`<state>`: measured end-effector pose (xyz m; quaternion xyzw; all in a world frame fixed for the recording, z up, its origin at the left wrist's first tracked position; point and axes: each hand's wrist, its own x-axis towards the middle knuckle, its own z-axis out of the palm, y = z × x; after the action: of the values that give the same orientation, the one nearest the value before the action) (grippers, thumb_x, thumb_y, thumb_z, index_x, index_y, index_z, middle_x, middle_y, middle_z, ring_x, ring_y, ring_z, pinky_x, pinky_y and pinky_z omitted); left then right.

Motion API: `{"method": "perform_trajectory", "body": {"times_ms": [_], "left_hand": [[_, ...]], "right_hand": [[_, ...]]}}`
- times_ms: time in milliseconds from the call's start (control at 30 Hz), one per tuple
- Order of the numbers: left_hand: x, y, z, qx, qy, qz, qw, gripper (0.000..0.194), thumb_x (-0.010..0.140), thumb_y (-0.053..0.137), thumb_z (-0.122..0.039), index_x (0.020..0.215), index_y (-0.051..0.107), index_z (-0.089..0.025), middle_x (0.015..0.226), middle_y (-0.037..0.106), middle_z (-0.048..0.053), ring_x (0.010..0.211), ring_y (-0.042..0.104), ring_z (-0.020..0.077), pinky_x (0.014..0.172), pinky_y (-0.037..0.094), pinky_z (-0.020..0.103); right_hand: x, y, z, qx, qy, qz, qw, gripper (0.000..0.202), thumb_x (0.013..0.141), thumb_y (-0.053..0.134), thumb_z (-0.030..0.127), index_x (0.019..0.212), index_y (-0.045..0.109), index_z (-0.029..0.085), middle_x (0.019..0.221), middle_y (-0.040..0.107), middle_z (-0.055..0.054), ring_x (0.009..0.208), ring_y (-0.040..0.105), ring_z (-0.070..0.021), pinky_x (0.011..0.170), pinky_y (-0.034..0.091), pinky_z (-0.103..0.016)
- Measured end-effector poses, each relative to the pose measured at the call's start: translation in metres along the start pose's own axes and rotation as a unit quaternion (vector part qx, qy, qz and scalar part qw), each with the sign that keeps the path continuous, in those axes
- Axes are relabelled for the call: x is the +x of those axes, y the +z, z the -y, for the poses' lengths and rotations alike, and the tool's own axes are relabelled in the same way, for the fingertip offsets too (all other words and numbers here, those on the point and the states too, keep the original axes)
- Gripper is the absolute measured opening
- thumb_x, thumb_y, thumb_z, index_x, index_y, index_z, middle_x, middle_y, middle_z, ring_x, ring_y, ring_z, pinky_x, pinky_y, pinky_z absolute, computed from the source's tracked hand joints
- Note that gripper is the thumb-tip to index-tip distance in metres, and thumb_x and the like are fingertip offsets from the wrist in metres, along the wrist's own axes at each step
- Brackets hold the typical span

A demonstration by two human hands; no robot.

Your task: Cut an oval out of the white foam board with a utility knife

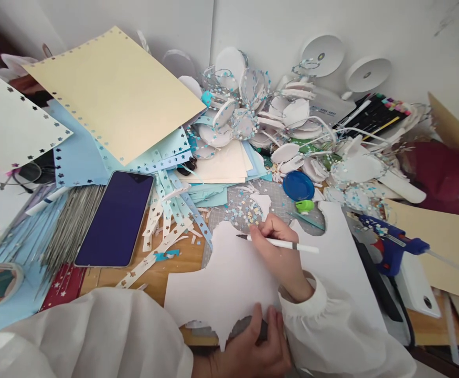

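A white sheet of paper (217, 283) with curved cut-out edges lies in front of me, partly over a grey cutting mat (284, 197). My right hand (278, 252) is closed around a slim white pen (288, 243), its dark tip pointing left, at the upper part of the sheet. At the sheet's lower edge, my left hand (255, 346) grips the paper with curled fingers; part of this hand is hidden at the frame's bottom. Another large white sheet (343, 268) with a cut edge extends to the right, partly beneath my right sleeve.
A phone (115, 220) lies at left beside punched paper strips (170, 210). Small paper stars (243, 207) are scattered above the sheet. Behind stand white paper discs (223, 115) with star trim. At right lie a blue glue gun (390, 244), a blue lid (298, 185) and a white device (418, 286).
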<state>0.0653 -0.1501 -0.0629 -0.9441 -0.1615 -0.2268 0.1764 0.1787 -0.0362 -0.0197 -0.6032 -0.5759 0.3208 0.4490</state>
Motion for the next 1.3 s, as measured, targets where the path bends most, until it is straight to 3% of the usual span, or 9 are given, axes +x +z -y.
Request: {"method": "perform_trajectory", "body": {"times_ms": [633,767,1300], "left_hand": [[0.000,-0.002,0.001,0.002,0.023,0.022,0.999,0.024,0.090,0.041,-0.016,0.101,0.062,-0.011,0.111,0.067,0.013,0.102,0.062,0.0216,0.080,0.053,0.042],[-0.001,0.001,-0.002,0.005,0.008,-0.003,1.000,0.023,0.089,0.043,-0.016,0.099,0.063,-0.012,0.107,0.067,0.011,0.101,0.063,0.0212,0.078,0.054,0.040],[0.001,-0.008,0.008,-0.001,0.025,0.012,1.000,0.027,0.089,0.038,-0.012,0.101,0.062,-0.015,0.109,0.067,0.008,0.105,0.062,0.0194,0.082,0.052,0.041]], "right_hand": [[-0.004,0.000,0.001,-0.028,-0.020,-0.002,0.999,0.035,0.082,0.057,0.019,0.059,0.030,0.021,0.055,0.032,0.007,0.051,0.031,-0.0091,0.050,0.027,-0.024],[-0.005,0.000,0.001,-0.034,-0.022,-0.003,0.999,0.035,0.082,0.057,0.019,0.059,0.031,0.021,0.055,0.031,0.007,0.051,0.030,-0.0088,0.049,0.025,-0.025],[-0.013,0.005,-0.003,-0.048,-0.041,0.020,0.998,0.036,0.084,0.059,0.026,0.061,0.032,0.021,0.058,0.036,0.006,0.053,0.034,-0.0096,0.052,0.030,-0.026]]}}
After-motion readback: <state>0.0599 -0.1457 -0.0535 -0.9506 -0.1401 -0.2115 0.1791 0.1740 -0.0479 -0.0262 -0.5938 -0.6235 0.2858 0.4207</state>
